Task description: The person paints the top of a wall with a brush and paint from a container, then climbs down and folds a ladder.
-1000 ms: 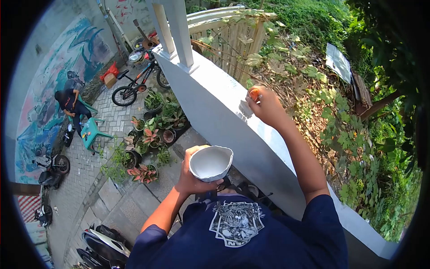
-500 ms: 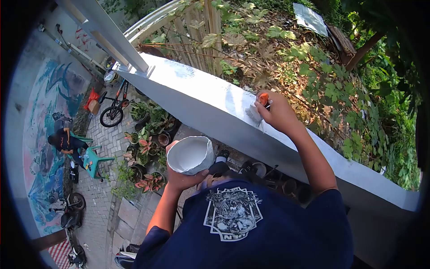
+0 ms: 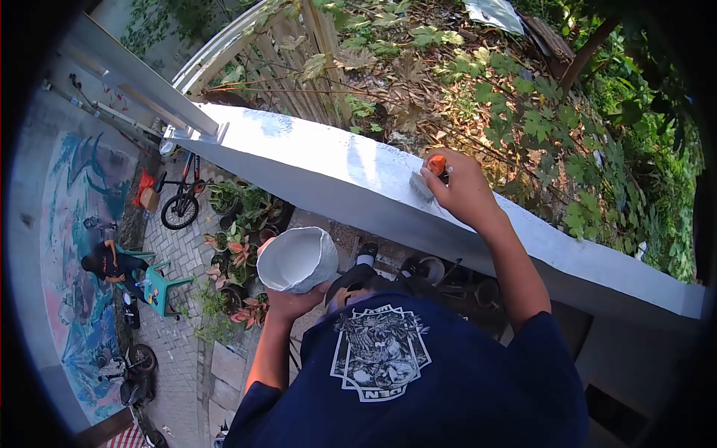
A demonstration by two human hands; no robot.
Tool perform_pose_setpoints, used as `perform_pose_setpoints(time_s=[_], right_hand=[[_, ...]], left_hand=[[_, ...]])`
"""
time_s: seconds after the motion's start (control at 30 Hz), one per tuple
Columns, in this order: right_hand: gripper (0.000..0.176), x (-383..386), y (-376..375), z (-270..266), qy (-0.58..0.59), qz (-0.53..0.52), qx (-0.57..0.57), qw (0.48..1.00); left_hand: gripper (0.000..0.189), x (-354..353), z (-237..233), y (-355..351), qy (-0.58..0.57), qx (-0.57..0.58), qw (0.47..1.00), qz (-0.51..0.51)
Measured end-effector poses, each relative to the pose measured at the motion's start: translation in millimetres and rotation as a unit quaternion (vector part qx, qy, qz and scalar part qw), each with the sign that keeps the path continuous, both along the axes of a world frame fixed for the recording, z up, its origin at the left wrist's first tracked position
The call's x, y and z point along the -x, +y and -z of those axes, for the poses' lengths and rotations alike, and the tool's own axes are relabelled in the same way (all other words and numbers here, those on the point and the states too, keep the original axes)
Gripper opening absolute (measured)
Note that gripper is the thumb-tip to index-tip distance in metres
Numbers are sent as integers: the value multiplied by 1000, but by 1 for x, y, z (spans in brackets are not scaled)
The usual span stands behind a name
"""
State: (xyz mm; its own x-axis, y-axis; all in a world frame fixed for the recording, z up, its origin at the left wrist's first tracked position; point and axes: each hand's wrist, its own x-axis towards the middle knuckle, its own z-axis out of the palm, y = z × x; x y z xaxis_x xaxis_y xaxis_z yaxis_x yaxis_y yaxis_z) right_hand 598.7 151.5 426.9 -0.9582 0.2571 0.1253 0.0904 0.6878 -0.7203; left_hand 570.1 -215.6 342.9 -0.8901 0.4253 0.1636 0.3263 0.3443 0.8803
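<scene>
My left hand (image 3: 293, 300) grips a white, rough-rimmed bowl (image 3: 299, 261) from below, with pale paint-like stuff inside. An orange-handled paintbrush (image 3: 437, 165) is closed in my right hand (image 3: 464, 190). Its whitish bristles (image 3: 420, 184) rest at the top of the wall (image 3: 321, 153), near its outer edge. The wall top is bright white, with rougher greyish patches along the garden side. Between the two hands runs the wall's smooth grey-white side face.
Leafy plants and dry leaves (image 3: 478, 112) lie beyond the wall. Down on the left are potted plants (image 3: 239, 276), a bicycle (image 3: 183, 198), a motorcycle (image 3: 138, 366) and a seated person (image 3: 112, 261) by a green table (image 3: 160, 290). A metal post (image 3: 149, 93) stands on the wall's far end.
The head view has shifted slightly, turning the wall a little. The bowl sits further left in view. The brush stays at the wall top, moved slightly left in the picture.
</scene>
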Motion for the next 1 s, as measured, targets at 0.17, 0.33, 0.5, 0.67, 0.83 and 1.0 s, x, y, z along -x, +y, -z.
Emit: perform_pose_setpoints(time_s=[0.17, 0.33, 0.5, 0.67, 0.83, 1.0], right_hand=[[17, 26, -16, 8, -17, -20, 9, 1000], [18, 84, -53, 9, 60, -80, 36, 994], [14, 160, -103, 16, 86, -140, 22, 986], [15, 247, -150, 33, 157, -147, 14, 976], [17, 293, -167, 21, 122, -156, -33, 980], [18, 307, -165, 25, 100, -192, -74, 973]], left_hand=[[90, -2, 9, -6, -17, -14, 1000, -11], [91, 3, 7, -18, 74, 37, 996, 23], [89, 1, -22, -12, 31, -116, 993, -16], [90, 3, -15, -34, 98, -35, 994, -16], [89, -8, 10, -56, -13, -37, 998, -58], [89, -6, 16, -63, -4, 20, 997, -72]])
